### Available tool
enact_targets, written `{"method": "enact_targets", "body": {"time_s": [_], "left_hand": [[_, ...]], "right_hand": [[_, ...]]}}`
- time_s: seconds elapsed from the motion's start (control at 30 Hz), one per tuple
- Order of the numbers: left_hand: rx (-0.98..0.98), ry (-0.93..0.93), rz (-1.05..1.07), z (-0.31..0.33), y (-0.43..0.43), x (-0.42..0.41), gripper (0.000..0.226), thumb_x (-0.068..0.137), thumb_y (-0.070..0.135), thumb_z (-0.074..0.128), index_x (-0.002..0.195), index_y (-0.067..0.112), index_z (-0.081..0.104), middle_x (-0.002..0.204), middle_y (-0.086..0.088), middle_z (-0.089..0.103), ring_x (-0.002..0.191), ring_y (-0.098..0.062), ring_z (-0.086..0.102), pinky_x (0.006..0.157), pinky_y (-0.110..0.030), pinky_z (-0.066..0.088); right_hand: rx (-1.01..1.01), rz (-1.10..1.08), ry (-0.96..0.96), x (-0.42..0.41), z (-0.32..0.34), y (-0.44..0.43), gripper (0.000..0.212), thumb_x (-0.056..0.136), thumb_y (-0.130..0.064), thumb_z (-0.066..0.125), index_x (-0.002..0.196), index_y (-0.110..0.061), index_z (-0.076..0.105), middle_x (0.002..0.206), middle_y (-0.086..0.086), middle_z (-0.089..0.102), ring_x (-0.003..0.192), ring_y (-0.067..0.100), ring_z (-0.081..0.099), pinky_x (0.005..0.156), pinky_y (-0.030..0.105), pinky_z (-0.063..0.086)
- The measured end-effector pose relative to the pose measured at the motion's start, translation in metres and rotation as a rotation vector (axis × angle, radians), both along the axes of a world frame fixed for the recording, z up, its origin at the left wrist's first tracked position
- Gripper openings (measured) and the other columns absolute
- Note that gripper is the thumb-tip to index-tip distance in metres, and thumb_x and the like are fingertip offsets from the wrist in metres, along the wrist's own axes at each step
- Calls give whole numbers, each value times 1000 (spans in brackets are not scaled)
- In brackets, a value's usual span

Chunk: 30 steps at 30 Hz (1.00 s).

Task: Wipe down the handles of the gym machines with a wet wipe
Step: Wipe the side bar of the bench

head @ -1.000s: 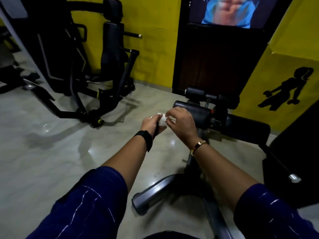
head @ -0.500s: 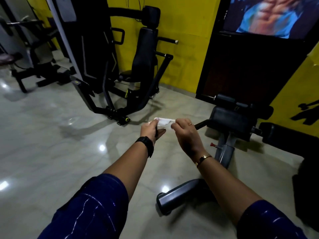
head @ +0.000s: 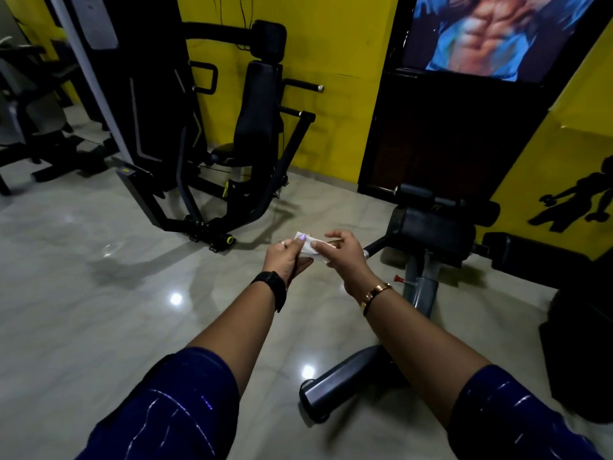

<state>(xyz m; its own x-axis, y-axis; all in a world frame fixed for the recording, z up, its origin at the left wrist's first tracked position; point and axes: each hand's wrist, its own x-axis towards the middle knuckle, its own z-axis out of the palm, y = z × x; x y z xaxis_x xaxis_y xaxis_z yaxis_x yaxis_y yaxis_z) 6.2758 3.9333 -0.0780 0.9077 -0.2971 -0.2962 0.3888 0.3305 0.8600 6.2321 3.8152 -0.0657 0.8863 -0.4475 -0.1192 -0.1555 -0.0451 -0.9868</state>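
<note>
The black seated press machine [head: 258, 127] stands at eleven o'clock, its two handles [head: 302, 87] jutting right, well apart from the hands. The lower bench machine [head: 431, 234] sits at two o'clock, its short grip bar [head: 374, 248] just beyond the right hand [head: 345, 257].

The likely risk is that the wet wipe [head: 308, 246] is held only by its ends. A hard tug could tear it or drop it onto the floor [head: 116, 293], dirtying it before it meets any handle.

The left hand [head: 285, 258] pinches the left end between thumb and fingers. The right hand, fingers loosely curled, pinches the right end. The small white wet wipe spans the gap between them, dead centre.
</note>
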Motion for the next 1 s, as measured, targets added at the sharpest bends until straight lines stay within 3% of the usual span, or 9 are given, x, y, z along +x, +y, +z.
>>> {"method": "enact_targets", "body": {"time_s": [0.1, 0.17, 0.4, 0.57, 0.73, 0.8, 0.87, 1.0], "left_hand": [[21, -23, -33, -1, -11, 7, 14, 97, 19, 59, 89, 9, 64, 86, -11, 67, 77, -18, 67, 74, -24, 57], [26, -33, -39, -3, -17, 10, 14, 97, 19, 59, 88, 9, 65, 86, -10, 67, 76, -17, 67, 74, -24, 57], [44, -3, -35, -20, -66, 14, 15, 93, 21, 65, 87, 8, 64, 86, -10, 68, 77, -18, 68, 71, -22, 59], [47, -16, -81, -23, -127, 7, 3, 92, 8, 64, 89, 7, 65, 77, -3, 72, 78, -15, 68, 73, -19, 57], [5, -13, -41, -22, -195, 1, 13, 91, -8, 56, 101, -3, 62, 78, -7, 74, 72, -15, 72, 65, -22, 58], [15, -5, -3, -27, -219, 0, 23, 90, -9, 56, 114, -10, 59, 86, -13, 73, 77, -19, 72, 78, -31, 60], [41, 23, 48, -37, -234, -2, 30, 90, -10, 55, 121, -9, 56, 92, -14, 71, 79, -19, 71, 85, -30, 58], [98, 98, 171, -52, -245, -12, 23, 93, -10, 47, 99, 4, 63, 76, -3, 73, 69, -11, 69, 70, -18, 55]], "right_hand": [[45, 49, -11, 1, 1, -12, 12, 84, -10, 72, 85, -13, 60, 87, 9, 63, 76, 16, 58, 62, 25, 46], [76, 74, -14, 1, 0, -21, 10, 85, -5, 69, 86, -10, 60, 87, 8, 64, 77, 17, 60, 63, 25, 49], [205, 88, 21, 4, -8, -72, 25, 85, 15, 49, 85, -7, 60, 82, 7, 62, 75, 17, 59, 68, 26, 51], [306, 101, 18, 4, -14, -141, 21, 87, 11, 45, 89, -4, 59, 83, 12, 61, 74, 20, 60, 64, 25, 52], [398, 216, 31, 12, -12, -224, 13, 89, 2, 59, 101, -5, 59, 90, 8, 64, 75, 16, 64, 62, 24, 54], [322, 300, 94, 19, -18, -251, 23, 86, 1, 65, 107, -6, 59, 94, 6, 64, 82, 16, 63, 68, 25, 52], [252, 355, 157, 24, -25, -266, 25, 83, 4, 66, 105, -7, 60, 92, 6, 65, 81, 16, 63, 69, 26, 51], [353, 364, 236, 29, -42, -282, 17, 85, 8, 57, 87, -8, 62, 85, 10, 63, 78, 21, 61, 71, 32, 53]]}}
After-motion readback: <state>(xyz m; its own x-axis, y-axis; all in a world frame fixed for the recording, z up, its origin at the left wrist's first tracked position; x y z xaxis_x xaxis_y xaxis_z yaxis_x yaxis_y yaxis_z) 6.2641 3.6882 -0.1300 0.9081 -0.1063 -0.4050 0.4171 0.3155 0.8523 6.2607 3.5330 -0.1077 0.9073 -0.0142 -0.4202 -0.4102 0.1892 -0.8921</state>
